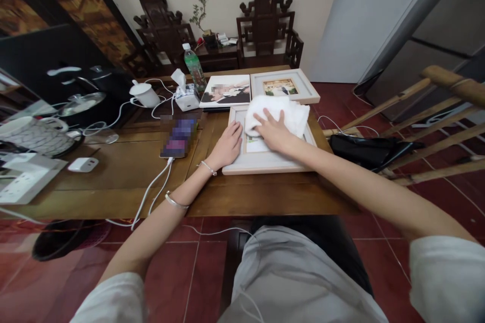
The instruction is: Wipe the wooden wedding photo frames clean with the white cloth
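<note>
A pale picture frame (pixel 265 161) lies flat near the table's front edge, and a folded white cloth (pixel 297 113) covers much of its middle. My right hand (pixel 273 130) presses on the cloth from above, its fingers spread. Laid along the frame's left border is my left hand (pixel 228 145), its fingers stretched out against the frame. Part of a picture shows below the cloth; the rest is hidden. Behind it are a second pale frame (pixel 306 90) with a photo of people and a white-edged photo panel (pixel 227 92).
A phone (pixel 178 137) with a charging cable lies left of my left hand. Further left are a tissue box (pixel 187 98), a green-labelled bottle (pixel 194 65), a lidded white cup (pixel 144 95), a charger (pixel 83 164) and a power strip (pixel 26 181). A bamboo chair (pixel 447 121) stands at right.
</note>
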`<state>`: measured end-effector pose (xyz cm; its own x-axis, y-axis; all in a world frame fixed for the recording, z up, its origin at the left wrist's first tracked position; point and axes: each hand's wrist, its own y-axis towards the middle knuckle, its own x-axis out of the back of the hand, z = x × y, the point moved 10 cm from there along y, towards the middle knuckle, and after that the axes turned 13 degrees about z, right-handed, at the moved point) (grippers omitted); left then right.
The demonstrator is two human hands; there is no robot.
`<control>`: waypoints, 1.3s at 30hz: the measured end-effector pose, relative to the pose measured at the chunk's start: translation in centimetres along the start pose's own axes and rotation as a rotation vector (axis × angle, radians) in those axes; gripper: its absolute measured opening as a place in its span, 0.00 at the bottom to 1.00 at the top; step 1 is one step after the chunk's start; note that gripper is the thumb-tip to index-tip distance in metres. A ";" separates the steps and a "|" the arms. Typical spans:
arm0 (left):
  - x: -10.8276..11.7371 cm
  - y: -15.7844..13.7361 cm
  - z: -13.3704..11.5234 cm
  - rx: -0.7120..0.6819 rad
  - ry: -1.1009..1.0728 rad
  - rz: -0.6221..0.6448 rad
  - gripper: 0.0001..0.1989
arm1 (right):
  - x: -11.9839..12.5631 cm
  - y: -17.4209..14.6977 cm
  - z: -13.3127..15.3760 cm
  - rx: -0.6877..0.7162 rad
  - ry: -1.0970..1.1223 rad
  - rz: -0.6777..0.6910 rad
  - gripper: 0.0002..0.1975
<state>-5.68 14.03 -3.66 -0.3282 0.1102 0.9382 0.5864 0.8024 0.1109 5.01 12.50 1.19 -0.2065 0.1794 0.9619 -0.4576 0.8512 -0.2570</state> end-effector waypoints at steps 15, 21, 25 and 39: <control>0.4 -0.1 -0.2 0.057 -0.092 -0.020 0.28 | -0.9 -7.1 5.1 0.301 -0.018 0.261 0.32; 0.5 -0.4 1.1 0.188 -0.452 -0.084 0.33 | -0.2 -7.9 8.5 0.368 0.013 0.218 0.29; 0.9 -0.6 1.0 0.131 -0.558 -0.165 0.37 | -0.6 -4.2 7.6 0.236 -0.012 0.192 0.27; 1.1 -0.9 -0.6 0.032 -0.446 -0.148 0.43 | 3.0 7.8 1.5 -0.022 0.057 -0.062 0.25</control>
<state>-6.10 13.04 -2.57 -0.6964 0.2291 0.6801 0.4891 0.8450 0.2161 -0.46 18.92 1.95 -0.1288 0.1534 0.9797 -0.4484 0.8722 -0.1955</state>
